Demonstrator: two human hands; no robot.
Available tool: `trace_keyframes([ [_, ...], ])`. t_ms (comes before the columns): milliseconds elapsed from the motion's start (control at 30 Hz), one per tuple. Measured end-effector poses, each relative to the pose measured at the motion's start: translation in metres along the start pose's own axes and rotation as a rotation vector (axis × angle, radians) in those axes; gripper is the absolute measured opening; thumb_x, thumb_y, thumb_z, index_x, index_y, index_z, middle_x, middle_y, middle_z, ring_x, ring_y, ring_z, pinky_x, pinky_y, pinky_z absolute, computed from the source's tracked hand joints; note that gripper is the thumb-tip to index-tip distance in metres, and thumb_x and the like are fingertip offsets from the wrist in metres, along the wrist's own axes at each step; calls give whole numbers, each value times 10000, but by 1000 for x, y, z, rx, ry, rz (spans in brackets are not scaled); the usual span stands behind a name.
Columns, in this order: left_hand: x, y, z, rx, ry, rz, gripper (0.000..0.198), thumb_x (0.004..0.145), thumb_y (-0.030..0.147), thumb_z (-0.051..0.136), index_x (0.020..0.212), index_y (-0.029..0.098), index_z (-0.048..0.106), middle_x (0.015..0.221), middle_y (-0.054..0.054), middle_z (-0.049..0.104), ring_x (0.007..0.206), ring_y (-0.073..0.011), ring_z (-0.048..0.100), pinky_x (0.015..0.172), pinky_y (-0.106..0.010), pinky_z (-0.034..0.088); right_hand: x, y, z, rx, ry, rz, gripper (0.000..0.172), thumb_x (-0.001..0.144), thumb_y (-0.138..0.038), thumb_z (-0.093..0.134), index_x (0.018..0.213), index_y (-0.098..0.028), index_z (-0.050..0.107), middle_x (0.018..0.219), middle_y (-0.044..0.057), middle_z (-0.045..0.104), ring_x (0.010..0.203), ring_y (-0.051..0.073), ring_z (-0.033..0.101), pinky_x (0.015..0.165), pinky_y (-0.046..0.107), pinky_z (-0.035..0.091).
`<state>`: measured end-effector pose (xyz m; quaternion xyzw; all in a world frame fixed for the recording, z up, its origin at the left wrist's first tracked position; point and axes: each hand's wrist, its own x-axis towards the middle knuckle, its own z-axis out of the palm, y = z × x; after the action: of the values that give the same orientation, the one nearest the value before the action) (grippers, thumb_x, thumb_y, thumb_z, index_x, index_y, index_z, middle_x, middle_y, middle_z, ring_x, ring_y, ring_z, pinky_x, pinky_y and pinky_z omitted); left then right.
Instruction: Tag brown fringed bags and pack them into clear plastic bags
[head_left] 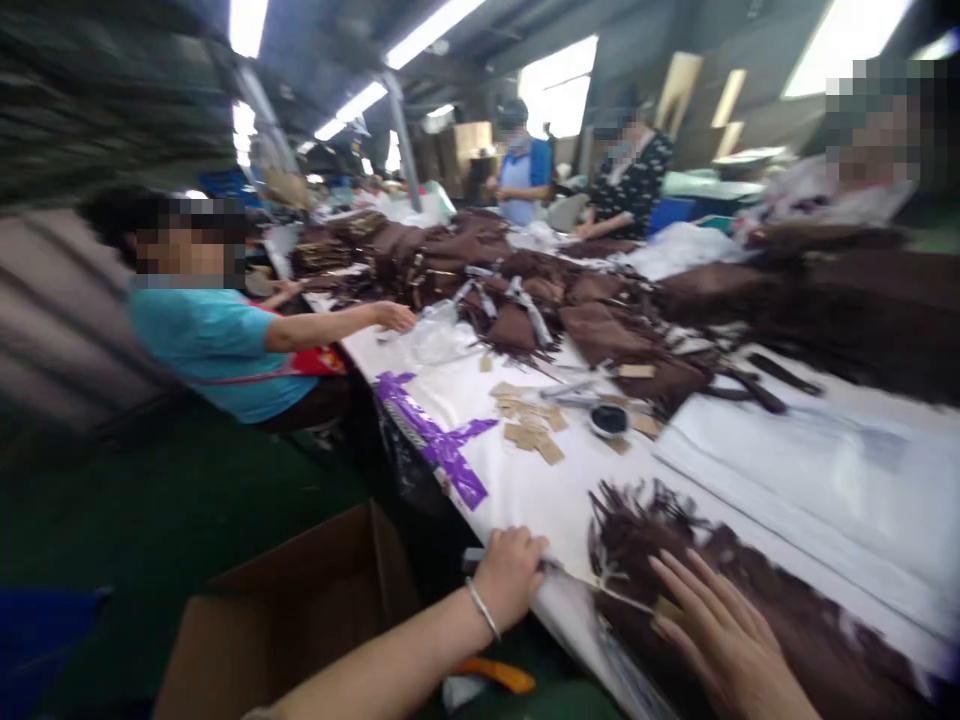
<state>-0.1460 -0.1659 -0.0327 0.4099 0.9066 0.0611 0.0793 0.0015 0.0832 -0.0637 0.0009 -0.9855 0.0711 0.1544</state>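
Currently, in the head view, the person's left hand (pixel 514 575), with a silvery bangle (pixel 482 612) circling its wrist, is clenching around a slim grey object (pixel 474 560) at the near edge of the white-covered table (pixel 547 490); blur is hiding what that object is. The right hand (pixel 712 625) is spreading its fingers loosely over a dark brown, fringed fabric piece (pixel 799 610), which is lying along the table's near right side. A small tan card tag (pixel 666 612) is showing beneath that hand, and a thin pale cord (pixel 630 600) is running towards it. Beyond the fringe, flat tan cards (pixel 532 420) are lying scattered beside a small round container with dark contents (pixel 609 420), while crossed strips of shiny purple tape (pixel 442 445) are sticking to the left edge. An open brown cardboard box (pixel 285 620) is standing below, left of the table. Farther along, a co-worker in a turquoise top (pixel 202 345) is stretching an arm over crumpled clear plastic (pixel 439 335).
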Motion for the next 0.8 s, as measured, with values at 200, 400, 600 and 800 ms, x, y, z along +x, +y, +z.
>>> trace_keyframes([
  [200, -4, -11, -8, -484, -207, 16, 283, 778, 264, 587, 1055, 203, 591, 982, -75, 644, 926, -248, 570, 856, -343, 384, -46, -24, -21, -76, -230, 208, 681, 856, -591, 407, 1436, -277, 238, 1495, 4, 257, 1391, 287, 127, 1098, 504, 197],
  [400, 5, 1, -9, -971, -647, -167, 303, 717, 458, 621, 757, 159, 606, 728, -70, 670, 756, -248, 628, 715, -337, 448, -32, -52, -29, -44, -352, 393, 826, 779, -701, 424, 1435, -232, 248, 1520, 63, 177, 1389, 349, 21, 1083, 577, 105],
  [600, 10, 30, -6, -1368, -1021, -255, 446, 645, 472, 721, 879, 112, 603, 877, -175, 704, 794, -270, 679, 711, -358, 482, -7, -67, -32, -17, -508, 441, 887, 710, -553, 609, 1425, -155, 266, 1513, 160, 150, 1388, 355, 0, 1063, 605, 15],
  [800, 14, 50, -5, -1455, -1064, -378, 306, 704, 305, 719, 804, 34, 618, 802, -218, 692, 713, -288, 684, 684, -369, 482, -6, -57, -38, 96, -550, 377, 743, 778, -421, 549, 1419, -162, 275, 1519, 155, 140, 1394, 319, 16, 1078, 568, 38],
])
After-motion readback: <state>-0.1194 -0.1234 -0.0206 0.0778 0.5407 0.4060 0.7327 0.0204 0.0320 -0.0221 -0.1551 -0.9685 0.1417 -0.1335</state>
